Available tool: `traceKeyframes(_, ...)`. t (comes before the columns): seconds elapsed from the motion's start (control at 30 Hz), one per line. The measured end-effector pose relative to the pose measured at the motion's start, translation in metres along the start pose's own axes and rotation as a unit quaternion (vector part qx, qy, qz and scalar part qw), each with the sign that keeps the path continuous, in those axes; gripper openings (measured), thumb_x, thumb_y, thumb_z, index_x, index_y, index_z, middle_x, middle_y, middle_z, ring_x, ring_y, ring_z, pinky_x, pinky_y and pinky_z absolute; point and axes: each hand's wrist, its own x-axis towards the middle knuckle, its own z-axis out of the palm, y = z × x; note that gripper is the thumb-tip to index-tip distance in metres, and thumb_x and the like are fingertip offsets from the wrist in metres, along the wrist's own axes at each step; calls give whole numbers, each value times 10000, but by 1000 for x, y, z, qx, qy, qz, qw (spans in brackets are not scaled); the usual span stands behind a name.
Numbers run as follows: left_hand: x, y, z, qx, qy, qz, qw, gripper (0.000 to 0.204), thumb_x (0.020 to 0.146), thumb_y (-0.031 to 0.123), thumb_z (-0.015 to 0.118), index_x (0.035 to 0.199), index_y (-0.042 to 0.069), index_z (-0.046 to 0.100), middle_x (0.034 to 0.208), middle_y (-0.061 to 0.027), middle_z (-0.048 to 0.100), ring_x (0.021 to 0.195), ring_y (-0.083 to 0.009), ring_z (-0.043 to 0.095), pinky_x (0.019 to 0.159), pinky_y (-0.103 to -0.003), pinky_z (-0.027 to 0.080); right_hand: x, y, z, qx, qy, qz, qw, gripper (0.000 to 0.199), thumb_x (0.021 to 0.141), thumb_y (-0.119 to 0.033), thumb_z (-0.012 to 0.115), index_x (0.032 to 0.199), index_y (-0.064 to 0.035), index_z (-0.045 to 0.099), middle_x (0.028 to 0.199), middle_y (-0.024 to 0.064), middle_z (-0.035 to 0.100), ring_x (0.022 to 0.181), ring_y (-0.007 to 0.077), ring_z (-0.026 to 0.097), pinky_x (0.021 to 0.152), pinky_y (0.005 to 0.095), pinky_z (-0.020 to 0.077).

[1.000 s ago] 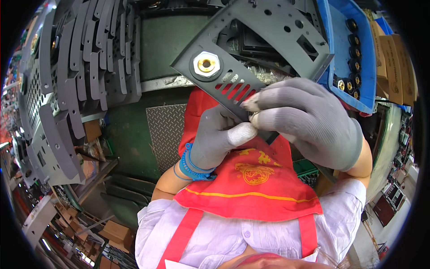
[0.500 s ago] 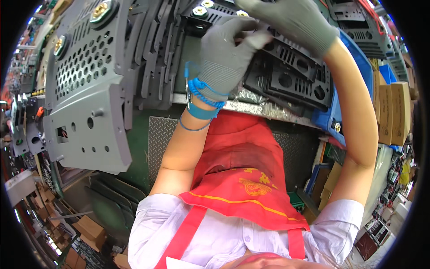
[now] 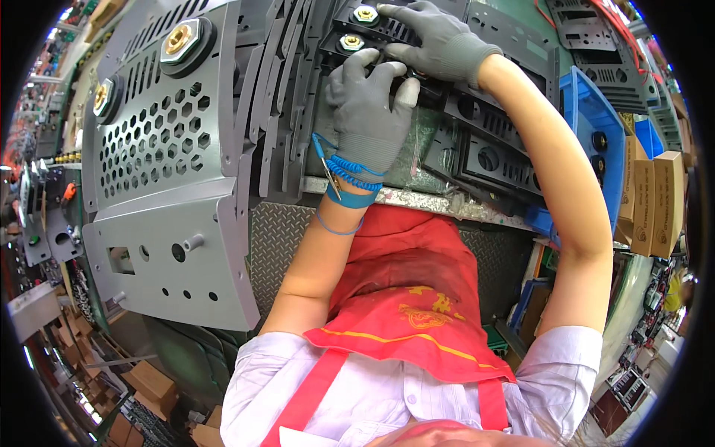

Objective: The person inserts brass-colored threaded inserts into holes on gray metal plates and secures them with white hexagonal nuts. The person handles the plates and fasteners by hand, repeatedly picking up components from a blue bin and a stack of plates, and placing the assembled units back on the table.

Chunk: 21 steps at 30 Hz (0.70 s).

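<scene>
My left hand (image 3: 369, 108), in a grey glove with a blue coiled wrist strap (image 3: 350, 182), has its fingers apart at the front edge of a black slotted metal panel (image 3: 387, 28). Its fingertips lie close to a brass-centred hex fitting (image 3: 352, 42) on that panel. My right hand (image 3: 439, 46), gloved too, reaches over the same panel with fingers spread. One of its fingertips is beside a second brass fitting (image 3: 366, 15), and its thumb lies near the first one. Whether the fingers press on the panel is hard to tell.
Large grey panels (image 3: 167, 253) with hexagonal holes stand at the left, more edges stacked behind. Black slotted panels (image 3: 488, 153) lie right of my left hand. A blue bin (image 3: 592, 112) holds dark round parts; brown cartons (image 3: 655, 201) stand beyond. The bench edge (image 3: 447, 200) runs before my apron.
My hands have moved apart, from being close together above the panels to spread fingers at the panel's fittings. My right hand has come down and left. The whole view has shifted slightly.
</scene>
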Motion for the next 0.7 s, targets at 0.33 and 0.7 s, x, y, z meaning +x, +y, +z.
traceKeyframes(0.33,6,7,-3,-12,49,13,999,212,877,262,665,991,101,742,1087,-125,653,1037,-337,587,937,-437,448,-92,16,-96,-71,-16,93,993,267,911,-209,607,1084,-13,663,1123,212,662,1026,382,629,903,415,503)
traceKeyframes(0.7,48,101,30,-51,-334,274,901,1001,639,393,855,1482,109,395,1457,-192,457,1346,-436,394,1157,-468,265,-300,127,-120,-256,-85,426,864,398,952,-147,491,1346,-136,551,1337,101,585,1236,313,545,1072,410,428)
